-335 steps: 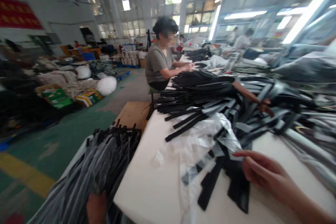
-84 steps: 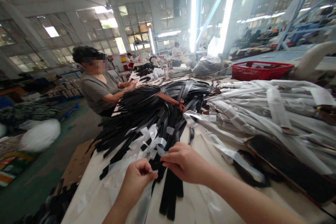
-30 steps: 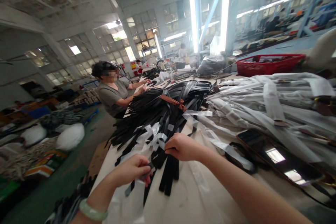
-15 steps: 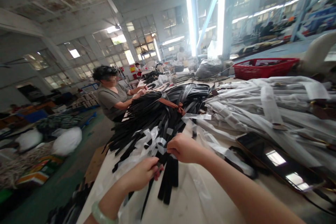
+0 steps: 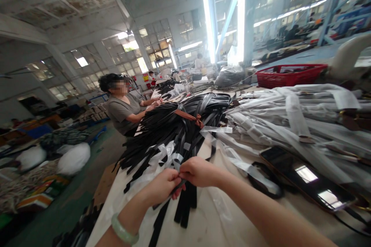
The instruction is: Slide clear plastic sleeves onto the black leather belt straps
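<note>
My left hand (image 5: pixel 165 187), with a pale green bangle on its wrist, is closed around a black strap (image 5: pixel 160 220) that hangs toward the table's near edge. Right beside it, fingertips nearly touching, my right hand (image 5: pixel 197 171) is pinched; what it holds is too small to make out. Beyond both hands lies a large bundle of black straps (image 5: pixel 162 123), tied with a brown band (image 5: pixel 188 116). Translucent white strips (image 5: pixel 162 156) lie over the bundle's near part. Several black strap ends (image 5: pixel 185 208) rest on the pale table (image 5: pixel 208 216) under my right hand.
White-wrapped straps (image 5: pixel 269 112) are piled at the right, with a dark phone (image 5: pixel 307 177) in front and a red basket (image 5: pixel 290 75) behind. Across the table's left side stands a person (image 5: pixel 124 110) in a grey shirt. White sacks (image 5: pixel 74 158) lie on the floor at left.
My hands have come together. My left hand moved up and right, my right hand slightly left and down. More of the black strap now shows below my left hand.
</note>
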Available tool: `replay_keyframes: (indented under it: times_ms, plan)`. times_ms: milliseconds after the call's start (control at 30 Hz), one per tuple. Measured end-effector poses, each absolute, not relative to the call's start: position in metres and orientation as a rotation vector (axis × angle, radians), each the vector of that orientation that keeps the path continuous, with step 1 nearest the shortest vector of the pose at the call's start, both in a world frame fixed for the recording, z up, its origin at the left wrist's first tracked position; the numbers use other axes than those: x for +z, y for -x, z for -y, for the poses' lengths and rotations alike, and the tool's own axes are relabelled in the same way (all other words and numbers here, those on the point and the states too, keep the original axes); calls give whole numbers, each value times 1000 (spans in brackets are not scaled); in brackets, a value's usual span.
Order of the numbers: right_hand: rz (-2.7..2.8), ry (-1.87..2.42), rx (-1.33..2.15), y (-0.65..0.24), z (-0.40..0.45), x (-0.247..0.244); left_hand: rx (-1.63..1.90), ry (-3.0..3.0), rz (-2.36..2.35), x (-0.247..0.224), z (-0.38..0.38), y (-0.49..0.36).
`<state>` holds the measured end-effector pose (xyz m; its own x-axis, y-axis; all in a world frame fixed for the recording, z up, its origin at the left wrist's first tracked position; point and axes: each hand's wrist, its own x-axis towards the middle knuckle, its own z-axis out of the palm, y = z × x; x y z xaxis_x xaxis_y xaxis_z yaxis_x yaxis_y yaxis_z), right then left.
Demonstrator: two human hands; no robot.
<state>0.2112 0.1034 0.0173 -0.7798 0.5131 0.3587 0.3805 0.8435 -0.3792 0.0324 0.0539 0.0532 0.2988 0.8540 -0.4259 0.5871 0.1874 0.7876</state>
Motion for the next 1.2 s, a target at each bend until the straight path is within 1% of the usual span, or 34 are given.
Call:
replay_keyframes:
  times_ms: [200,433,600,867,1067,1200]
  plan:
    - [2540,821,407,-233,-131,9,312,-1438,-1472,51,-58,-15]
    - [2567,677,322,-210,-106,15,318,-1446,-1429,55,-50,-24]
    - [2527,821,227,-231,-127,13,341,-1415,-1481,62,-50,-11]
    - [2583,718,192,-211,-109,14,435,-1395,-1431,46,-55,-31]
    - [2490,875,221,-238,-133,11,482,-1385,-1449,51,-61,-22]
    - [2490,834,209,-224,-125,10,494,-1408,-1420,45,-73,-29]
